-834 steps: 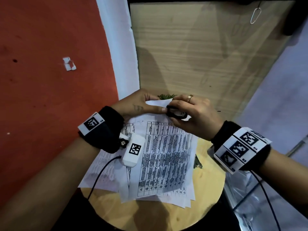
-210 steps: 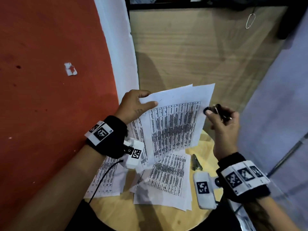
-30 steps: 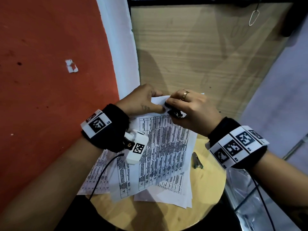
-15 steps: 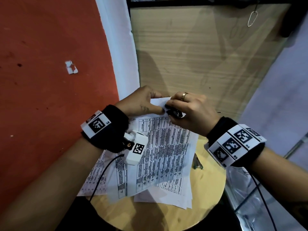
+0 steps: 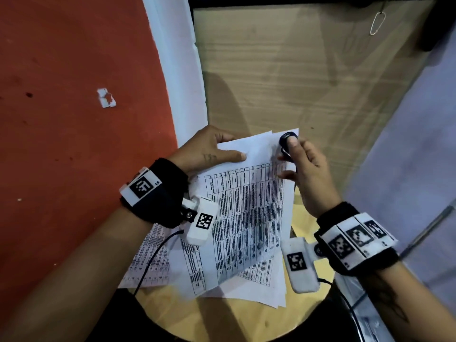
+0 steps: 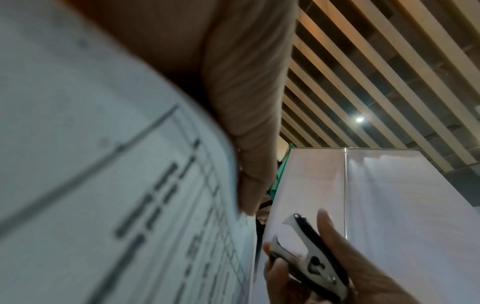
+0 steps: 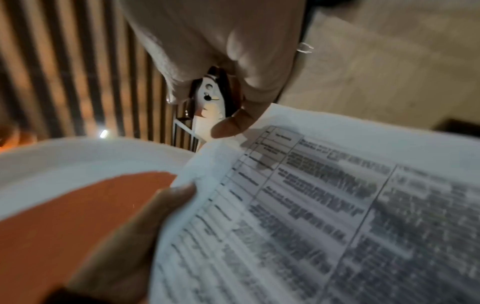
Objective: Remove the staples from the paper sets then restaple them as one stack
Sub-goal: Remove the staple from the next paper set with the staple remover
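Head view: left hand (image 5: 207, 154) is gripping the lifted paper set (image 5: 249, 208) above the round table (image 5: 237, 317).
Right hand (image 5: 303, 166): is clasping the staple remover (image 5: 287, 144) beside the top corner.
Progress: loose sheets (image 5: 261, 285) are lying below; restapling is not yet done.

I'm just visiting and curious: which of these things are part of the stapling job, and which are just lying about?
In the job:
- held paper set, gripped by left hand
- staple remover, in right hand
- loose sheets on the round table

Just lying about:
- paper scrap on the red wall
- wire clip hanging on the wood panel
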The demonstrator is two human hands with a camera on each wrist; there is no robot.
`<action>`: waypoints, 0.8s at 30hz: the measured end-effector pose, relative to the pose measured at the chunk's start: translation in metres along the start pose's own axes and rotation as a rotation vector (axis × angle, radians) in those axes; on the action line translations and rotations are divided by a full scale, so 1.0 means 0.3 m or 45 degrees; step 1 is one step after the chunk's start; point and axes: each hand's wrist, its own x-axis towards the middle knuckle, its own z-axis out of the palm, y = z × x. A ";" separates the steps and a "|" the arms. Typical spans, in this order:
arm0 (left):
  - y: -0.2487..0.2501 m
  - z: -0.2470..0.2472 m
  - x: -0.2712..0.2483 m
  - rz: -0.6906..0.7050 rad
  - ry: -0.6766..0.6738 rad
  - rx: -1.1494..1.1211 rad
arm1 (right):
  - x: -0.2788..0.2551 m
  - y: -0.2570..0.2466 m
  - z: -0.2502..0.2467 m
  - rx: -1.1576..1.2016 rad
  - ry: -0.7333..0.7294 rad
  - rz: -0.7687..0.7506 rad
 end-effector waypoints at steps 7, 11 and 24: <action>-0.011 0.018 0.007 0.036 0.066 0.117 | 0.001 -0.010 0.059 0.344 0.014 0.368; -0.009 0.034 0.003 0.080 0.090 0.153 | 0.017 0.010 0.112 0.048 0.086 0.166; -0.009 0.036 -0.003 0.103 0.115 0.079 | 0.042 -0.006 0.158 -0.027 0.164 0.215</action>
